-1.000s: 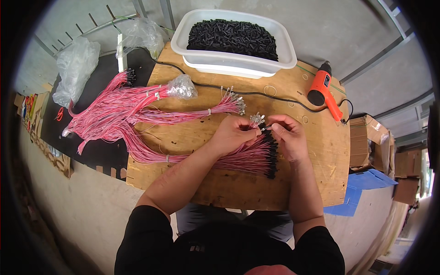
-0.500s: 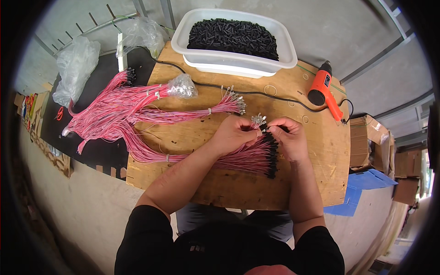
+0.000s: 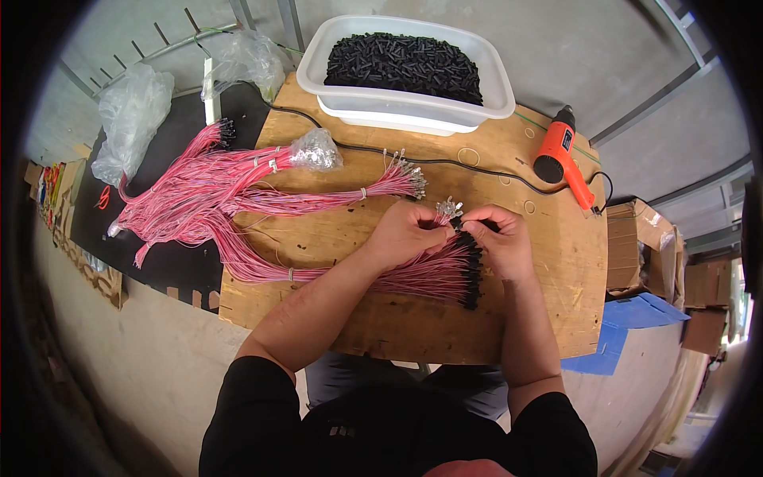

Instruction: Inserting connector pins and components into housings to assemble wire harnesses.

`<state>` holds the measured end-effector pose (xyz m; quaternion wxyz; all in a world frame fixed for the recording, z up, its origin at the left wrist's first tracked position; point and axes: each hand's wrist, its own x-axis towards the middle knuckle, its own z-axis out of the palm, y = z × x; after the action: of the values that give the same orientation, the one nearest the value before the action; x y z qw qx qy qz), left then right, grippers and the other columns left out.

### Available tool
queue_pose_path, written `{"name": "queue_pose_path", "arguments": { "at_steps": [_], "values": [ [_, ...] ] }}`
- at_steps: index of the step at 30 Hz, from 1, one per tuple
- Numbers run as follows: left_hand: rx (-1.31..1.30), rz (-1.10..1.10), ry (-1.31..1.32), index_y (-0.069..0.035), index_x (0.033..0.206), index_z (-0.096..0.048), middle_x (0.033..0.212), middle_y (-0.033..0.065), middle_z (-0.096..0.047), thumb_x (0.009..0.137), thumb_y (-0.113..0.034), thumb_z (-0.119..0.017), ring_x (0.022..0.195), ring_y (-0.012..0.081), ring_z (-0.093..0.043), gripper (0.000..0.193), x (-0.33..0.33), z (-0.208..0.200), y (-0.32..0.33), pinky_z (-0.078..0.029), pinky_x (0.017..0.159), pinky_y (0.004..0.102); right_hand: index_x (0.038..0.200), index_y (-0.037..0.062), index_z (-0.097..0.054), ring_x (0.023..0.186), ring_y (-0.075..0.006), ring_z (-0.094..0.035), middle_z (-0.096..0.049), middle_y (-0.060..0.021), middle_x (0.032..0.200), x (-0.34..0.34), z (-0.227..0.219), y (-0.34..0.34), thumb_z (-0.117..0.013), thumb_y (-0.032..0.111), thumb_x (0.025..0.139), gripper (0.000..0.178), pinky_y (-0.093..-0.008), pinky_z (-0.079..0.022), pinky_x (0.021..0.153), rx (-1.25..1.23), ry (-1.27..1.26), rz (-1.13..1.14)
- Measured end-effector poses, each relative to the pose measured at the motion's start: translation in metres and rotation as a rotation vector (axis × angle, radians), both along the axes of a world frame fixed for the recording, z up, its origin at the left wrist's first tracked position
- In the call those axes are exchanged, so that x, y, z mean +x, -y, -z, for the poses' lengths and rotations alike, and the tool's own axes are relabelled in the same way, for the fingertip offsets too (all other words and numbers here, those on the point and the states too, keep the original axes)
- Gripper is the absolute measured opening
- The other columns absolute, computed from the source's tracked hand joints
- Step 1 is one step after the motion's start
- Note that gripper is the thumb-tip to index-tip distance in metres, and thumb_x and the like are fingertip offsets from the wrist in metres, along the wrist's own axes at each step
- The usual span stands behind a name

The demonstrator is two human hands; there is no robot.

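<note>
Gripping a pink wire bundle (image 3: 425,274) near its silver terminals (image 3: 449,208), the left hand (image 3: 409,233) has its thumb and fingers closed around the strands. Just beside it, the right hand (image 3: 502,240) brings thumb and forefinger together at the wire tips; whatever sits between them is too small to tell. The bundle lies across the wooden tabletop (image 3: 548,310), its lower strands fanned out and ending in a row of black sleeves (image 3: 472,280). Beyond the hands stands a white tub (image 3: 499,99) of short black tubes (image 3: 401,70), with an orange heat gun (image 3: 561,151) to its right.
</note>
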<state>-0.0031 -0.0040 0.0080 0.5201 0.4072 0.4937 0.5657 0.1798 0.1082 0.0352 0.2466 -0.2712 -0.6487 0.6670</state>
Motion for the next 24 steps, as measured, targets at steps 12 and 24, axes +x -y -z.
{"name": "queue_pose_path", "arguments": {
  "at_steps": [12,24],
  "values": [
    [0.056,-0.064,-0.138,0.002,0.091,-0.075,0.074,0.0053,-0.073,0.09,-0.011,-0.073,0.065,0.0067,-0.064,0.013,-0.002,0.01,0.0,-0.051,0.062,0.0249,0.101,-0.0007,-0.07,0.058,-0.0025,-0.043,-0.068,-0.001,0.08,-0.001,0.001,0.0,-0.069,0.005,0.094,0.009,-0.0191,-0.031,0.052,-0.05,-0.048,0.068],
    [0.059,-0.013,-0.102,0.003,0.091,-0.074,0.072,0.0037,-0.07,0.089,-0.01,-0.073,0.065,0.0056,-0.059,0.013,-0.002,0.003,0.002,-0.049,0.06,0.0246,0.102,-0.0031,-0.068,0.056,-0.0032,-0.043,-0.07,-0.0077,0.082,0.007,-0.001,-0.011,-0.067,0.008,0.097,0.012,-0.0176,-0.033,0.05,-0.42,-0.118,-0.057]
  ]
}}
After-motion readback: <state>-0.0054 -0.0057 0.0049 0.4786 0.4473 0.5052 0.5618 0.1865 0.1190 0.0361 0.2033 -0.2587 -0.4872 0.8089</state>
